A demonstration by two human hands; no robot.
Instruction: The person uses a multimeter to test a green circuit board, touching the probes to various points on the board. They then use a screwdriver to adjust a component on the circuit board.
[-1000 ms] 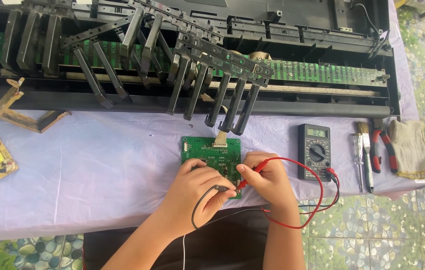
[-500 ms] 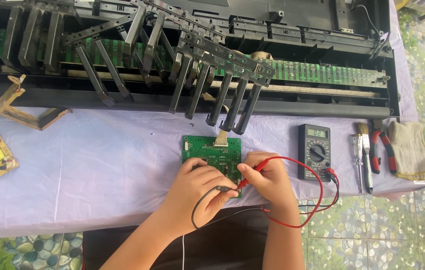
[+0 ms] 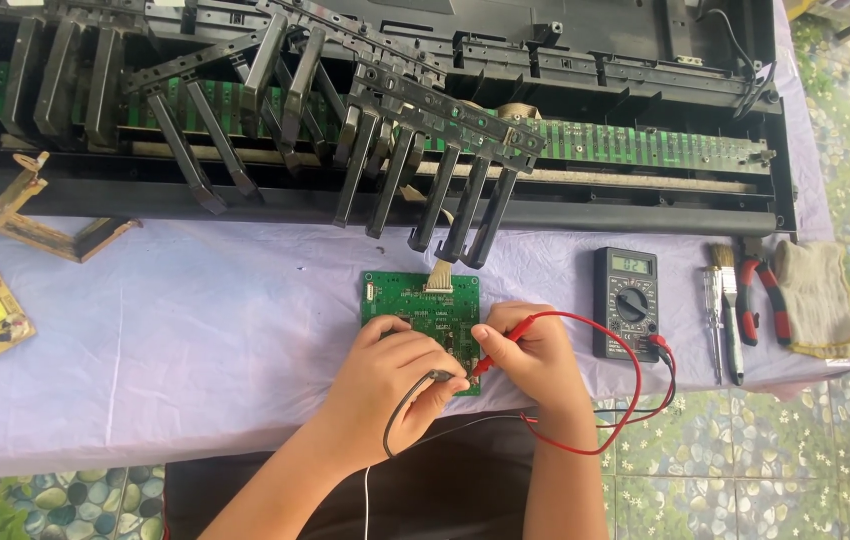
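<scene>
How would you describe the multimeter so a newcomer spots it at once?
Start at the long dismantled keyboard across the table's back edge. Below its right end, on the lilac cloth, lies a dark multimeter. Only it has a round dial and small screen, unlike the brush and pliers beside it.

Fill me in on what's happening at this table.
A person is probing a small green circuit board on the lilac tablecloth. The left hand holds a black test probe, the right hand a red test probe, both tips down on the board's near edge. Their leads run to a black digital multimeter at the right. A dismantled black electronic keyboard lies behind.
</scene>
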